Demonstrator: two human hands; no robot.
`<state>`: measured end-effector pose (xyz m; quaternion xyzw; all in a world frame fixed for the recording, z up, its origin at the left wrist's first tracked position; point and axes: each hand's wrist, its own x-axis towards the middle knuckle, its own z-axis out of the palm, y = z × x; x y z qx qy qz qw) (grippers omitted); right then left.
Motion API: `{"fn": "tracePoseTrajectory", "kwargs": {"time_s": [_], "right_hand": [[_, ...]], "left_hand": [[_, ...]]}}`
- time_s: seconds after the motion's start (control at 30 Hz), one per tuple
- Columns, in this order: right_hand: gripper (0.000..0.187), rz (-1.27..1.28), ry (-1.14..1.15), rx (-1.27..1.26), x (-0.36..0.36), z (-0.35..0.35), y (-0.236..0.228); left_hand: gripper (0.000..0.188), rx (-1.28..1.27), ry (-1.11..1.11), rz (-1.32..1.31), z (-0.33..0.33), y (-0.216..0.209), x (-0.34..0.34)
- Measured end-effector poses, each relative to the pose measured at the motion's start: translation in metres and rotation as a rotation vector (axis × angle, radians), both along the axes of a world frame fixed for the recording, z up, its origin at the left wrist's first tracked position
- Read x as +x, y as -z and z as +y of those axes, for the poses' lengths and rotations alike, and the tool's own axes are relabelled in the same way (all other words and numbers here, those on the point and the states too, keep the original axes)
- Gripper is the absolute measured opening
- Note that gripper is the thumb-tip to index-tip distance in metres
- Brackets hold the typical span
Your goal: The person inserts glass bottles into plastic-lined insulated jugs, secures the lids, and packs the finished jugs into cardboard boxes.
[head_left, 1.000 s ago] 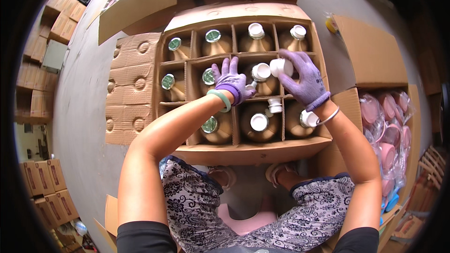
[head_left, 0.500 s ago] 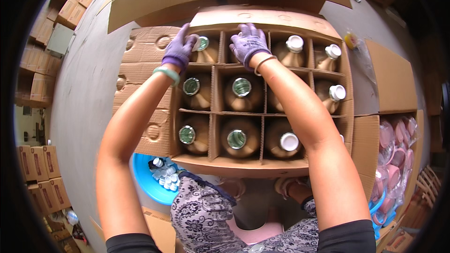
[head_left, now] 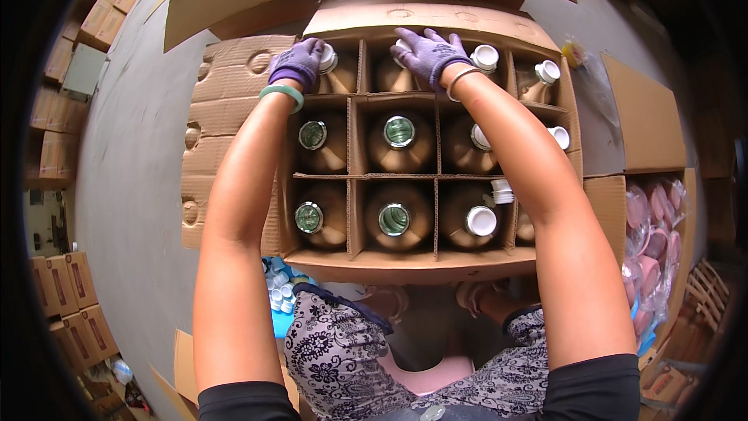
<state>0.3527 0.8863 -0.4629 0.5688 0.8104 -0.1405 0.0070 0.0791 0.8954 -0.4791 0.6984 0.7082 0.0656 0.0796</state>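
My left hand (head_left: 299,62), in a purple glove, closes its fingers on a white cap (head_left: 327,59) on the back-left bottle. My right hand (head_left: 432,56), gloved alike, has its fingers around another white cap (head_left: 400,50) on the bottle beside it; its fingers partly cover the cap. Both bottles stand in a divided cardboard box (head_left: 389,265). Two nearer rows hold bottles with uncovered green mouths, such as this bottle (head_left: 399,132), and white-capped bottles toward the right. A tilted white cap (head_left: 502,191) shows over a divider by my right forearm; whether it is loose I cannot tell.
Near the box's front left corner, white caps (head_left: 279,294) lie on something blue, partly behind my left arm. A carton of pink items in clear plastic (head_left: 648,249) stands at right. Open box flaps (head_left: 241,0) rise beyond; stacked cartons (head_left: 70,281) line the left.
My left hand now covers more of the back-left bottle. A white cap now shows at the second back bottle under my right hand, which shifted right. A tilted cap came into view near my right forearm.
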Motion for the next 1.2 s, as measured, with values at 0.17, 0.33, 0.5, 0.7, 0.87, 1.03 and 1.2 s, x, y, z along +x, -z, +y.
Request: {"fn": "tracePoseTrajectory", "kwargs": {"time_s": [0.17, 0.33, 0.5, 0.7, 0.87, 1.03, 1.2], "right_hand": [[0.066, -0.121, -0.152, 0.507, 0.030, -0.022, 0.003], [0.034, 0.115, -0.431, -0.125, 0.108, -0.145, -0.061], [0.026, -0.211, -0.554, 0.304, 0.165, -0.235, 0.005], [0.011, 0.030, -0.258, 0.499, 0.153, -0.233, -0.017], [0.022, 0.195, -0.188, 0.289, 0.150, -0.239, -0.025], [0.052, -0.248, -0.075, 0.175, 0.158, -0.252, 0.010], [0.036, 0.083, 0.015, 0.420, 0.149, -0.248, 0.013]], "left_hand": [[0.044, 0.099, 0.025, 0.425, -0.006, -0.010, 0.033], [0.045, 0.047, -0.128, 0.409, -0.016, -0.019, 0.028], [0.052, 0.364, -0.290, 0.295, -0.030, -0.003, 0.048], [0.048, 0.476, 0.643, -0.576, -0.178, -0.015, 0.145], [0.047, 0.167, 0.643, -0.801, -0.243, -0.024, 0.172], [0.044, 0.268, 0.445, -0.683, -0.234, -0.004, 0.166], [0.051, 0.061, 0.401, -0.992, -0.251, -0.007, 0.151]]}}
